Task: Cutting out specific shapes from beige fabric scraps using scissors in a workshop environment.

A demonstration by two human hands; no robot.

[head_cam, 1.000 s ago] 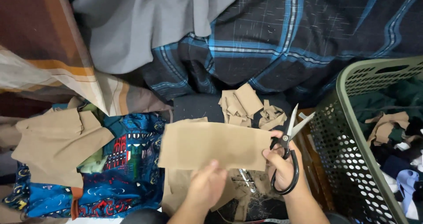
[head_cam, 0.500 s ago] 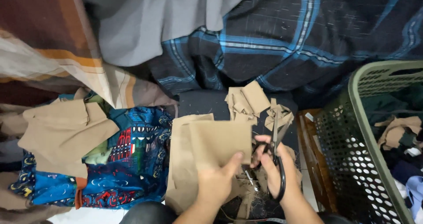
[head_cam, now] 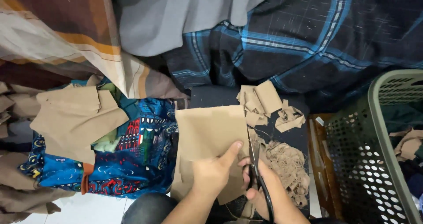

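Note:
My left hand (head_cam: 214,174) grips a flat piece of tan fabric (head_cam: 207,136) by its lower right part, thumb on top. My right hand (head_cam: 263,186) holds black-handled scissors (head_cam: 254,160) whose blades run up along the right edge of that tan piece. Small tan offcuts (head_cam: 260,101) and a frayed tan scrap heap (head_cam: 287,164) lie just right of the scissors on dark cloth.
A grey-green perforated laundry basket (head_cam: 374,131) with clothes stands at the right. Blue patterned fabric (head_cam: 132,158) and a stack of tan pieces (head_cam: 75,118) lie to the left. Dark plaid cloth (head_cam: 317,39), grey cloth (head_cam: 176,12) and striped brown cloth (head_cam: 53,34) fill the back.
The tan piece was turned from wide to upright in my left hand. The scissors came from beside it, blades raised, to its right edge.

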